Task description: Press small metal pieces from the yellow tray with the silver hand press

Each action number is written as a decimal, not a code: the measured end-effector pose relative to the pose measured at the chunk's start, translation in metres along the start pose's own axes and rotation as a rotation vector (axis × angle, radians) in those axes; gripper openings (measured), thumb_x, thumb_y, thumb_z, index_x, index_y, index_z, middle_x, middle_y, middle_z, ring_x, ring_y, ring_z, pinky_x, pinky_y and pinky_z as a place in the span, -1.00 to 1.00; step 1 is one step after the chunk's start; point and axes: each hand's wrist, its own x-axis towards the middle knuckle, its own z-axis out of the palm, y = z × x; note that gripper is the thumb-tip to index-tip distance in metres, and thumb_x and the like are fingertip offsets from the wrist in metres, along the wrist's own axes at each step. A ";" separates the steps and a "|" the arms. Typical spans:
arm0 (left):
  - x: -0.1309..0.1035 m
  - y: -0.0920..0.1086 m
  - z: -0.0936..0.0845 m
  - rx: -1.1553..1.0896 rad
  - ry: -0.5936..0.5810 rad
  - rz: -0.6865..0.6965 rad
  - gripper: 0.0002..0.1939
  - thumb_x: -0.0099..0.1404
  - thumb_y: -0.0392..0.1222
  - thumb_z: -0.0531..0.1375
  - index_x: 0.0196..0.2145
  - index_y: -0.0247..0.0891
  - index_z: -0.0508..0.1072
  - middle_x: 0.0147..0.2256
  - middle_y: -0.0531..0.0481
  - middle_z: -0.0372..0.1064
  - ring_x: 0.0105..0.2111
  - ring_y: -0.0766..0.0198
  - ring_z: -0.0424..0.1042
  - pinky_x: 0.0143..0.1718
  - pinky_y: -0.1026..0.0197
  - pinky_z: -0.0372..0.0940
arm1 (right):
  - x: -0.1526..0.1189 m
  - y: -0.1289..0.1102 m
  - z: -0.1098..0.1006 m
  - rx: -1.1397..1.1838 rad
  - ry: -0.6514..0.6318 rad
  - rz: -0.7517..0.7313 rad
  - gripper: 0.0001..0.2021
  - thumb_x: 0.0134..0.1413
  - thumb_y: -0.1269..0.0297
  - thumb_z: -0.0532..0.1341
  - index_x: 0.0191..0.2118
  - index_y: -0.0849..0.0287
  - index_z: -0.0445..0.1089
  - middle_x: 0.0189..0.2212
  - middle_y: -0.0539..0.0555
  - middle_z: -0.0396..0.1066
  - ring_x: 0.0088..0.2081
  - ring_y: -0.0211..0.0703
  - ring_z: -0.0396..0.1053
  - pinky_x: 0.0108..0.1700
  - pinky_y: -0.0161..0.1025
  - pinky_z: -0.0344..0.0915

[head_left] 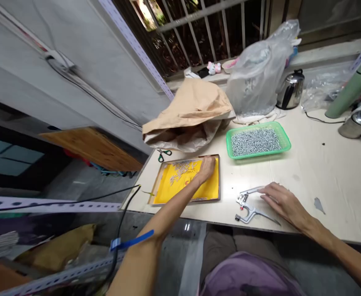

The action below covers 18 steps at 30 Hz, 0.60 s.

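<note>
My left hand point(207, 167) is over the right part of a shallow tray point(219, 176) lined with yellow; its fingers are curled together, and whatever they hold is hidden. Small metal pieces point(182, 169) lie loose in the tray to the left of that hand. My right hand point(280, 201) rests near the table's front edge, its fingertips at the upper handle of a metal plier-like tool point(248, 213). The fingers of this hand are extended and partly apart. Behind the tool, a green basket point(258, 156) holds many small metal pieces point(256, 142).
A brown paper bag point(195, 100) stands behind the tray, with green-handled scissors point(164, 155) beside it. Farther back are a plastic bag point(254, 78), a steel kettle point(291, 89) and a green cylinder point(351, 90). A grey scrap point(319, 205) lies at the right.
</note>
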 end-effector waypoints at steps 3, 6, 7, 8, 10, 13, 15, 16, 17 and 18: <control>-0.032 0.007 -0.008 -0.192 -0.004 -0.011 -0.78 0.18 -0.36 0.04 -0.42 -0.37 0.50 -0.38 -0.13 0.44 -0.33 0.20 0.40 -0.27 0.21 0.27 | -0.016 0.003 0.002 0.014 -0.018 0.044 -0.74 0.29 0.33 -0.02 -0.12 0.13 0.40 -0.33 0.10 0.39 -0.30 -0.14 0.40 -0.29 -0.19 0.39; -0.080 0.027 -0.009 -0.625 -0.171 -0.082 -0.82 0.14 -0.19 0.15 -0.37 -0.33 0.50 -0.47 -0.01 0.42 -0.51 0.32 0.36 -0.45 0.29 0.26 | -0.032 0.004 0.009 0.014 -0.071 0.075 -0.74 0.29 0.31 -0.01 -0.09 0.17 0.39 -0.30 0.13 0.38 -0.27 -0.12 0.38 -0.28 -0.17 0.38; -0.096 0.036 -0.007 -0.737 -0.271 -0.116 -0.79 0.12 -0.14 0.17 -0.37 -0.33 0.49 -0.52 0.02 0.39 -0.58 0.35 0.32 -0.52 0.31 0.23 | -0.037 0.004 0.012 0.001 -0.095 0.077 -0.74 0.29 0.29 0.00 -0.09 0.19 0.39 -0.28 0.15 0.38 -0.26 -0.11 0.37 -0.27 -0.17 0.37; -0.111 0.045 -0.004 -0.817 -0.355 -0.150 -0.76 0.10 -0.08 0.20 -0.38 -0.34 0.48 -0.56 0.05 0.36 -0.62 0.39 0.27 -0.57 0.34 0.18 | -0.041 0.003 0.016 -0.024 -0.117 0.076 -0.75 0.28 0.28 0.02 -0.08 0.20 0.39 -0.28 0.15 0.38 -0.25 -0.10 0.35 -0.27 -0.17 0.35; -0.132 0.061 0.004 -0.901 -0.478 -0.227 -0.67 0.04 0.02 0.24 -0.42 -0.35 0.47 -0.64 0.11 0.26 -0.69 0.45 0.14 -0.65 0.37 0.07 | -0.049 0.001 0.023 -0.094 -0.151 0.072 -0.76 0.26 0.27 0.07 -0.08 0.21 0.39 -0.27 0.16 0.38 -0.24 -0.07 0.32 -0.27 -0.16 0.31; -0.143 0.073 0.016 -0.947 -0.579 -0.329 -0.57 -0.04 0.13 0.27 -0.46 -0.36 0.44 -0.70 0.19 0.12 -0.72 0.52 -0.01 -0.68 0.39 -0.09 | -0.058 -0.001 0.033 -0.182 -0.168 0.067 -0.78 0.22 0.28 0.12 -0.07 0.19 0.39 -0.27 0.16 0.38 -0.24 -0.05 0.29 -0.27 -0.16 0.24; -0.142 0.075 0.022 -0.956 -0.617 -0.370 -0.53 -0.08 0.17 0.28 -0.49 -0.37 0.42 -0.72 0.21 0.08 -0.72 0.53 -0.05 -0.68 0.38 -0.15 | -0.062 -0.002 0.037 -0.209 -0.167 0.066 -0.78 0.21 0.31 0.12 -0.05 0.19 0.39 -0.27 0.15 0.38 -0.25 -0.05 0.27 -0.26 -0.16 0.21; -0.141 0.074 0.025 -0.952 -0.628 -0.382 -0.52 -0.09 0.18 0.29 -0.50 -0.36 0.41 -0.73 0.22 0.07 -0.72 0.53 -0.06 -0.68 0.37 -0.16 | -0.064 -0.002 0.039 -0.216 -0.162 0.067 -0.77 0.21 0.32 0.12 -0.05 0.19 0.38 -0.28 0.15 0.38 -0.25 -0.05 0.27 -0.26 -0.16 0.20; -0.141 0.074 0.027 -0.944 -0.636 -0.391 -0.53 -0.10 0.18 0.30 -0.51 -0.36 0.40 -0.74 0.22 0.06 -0.72 0.53 -0.05 -0.68 0.37 -0.17 | -0.065 -0.002 0.040 -0.220 -0.159 0.068 -0.76 0.21 0.32 0.12 -0.04 0.20 0.38 -0.28 0.15 0.39 -0.25 -0.05 0.26 -0.25 -0.16 0.19; -0.140 0.073 0.028 -0.933 -0.641 -0.398 -0.54 -0.10 0.17 0.30 -0.51 -0.35 0.40 -0.75 0.22 0.06 -0.73 0.52 -0.05 -0.68 0.36 -0.17 | -0.066 -0.002 0.040 -0.221 -0.156 0.068 -0.76 0.21 0.32 0.12 -0.03 0.20 0.37 -0.27 0.15 0.39 -0.24 -0.05 0.26 -0.24 -0.16 0.19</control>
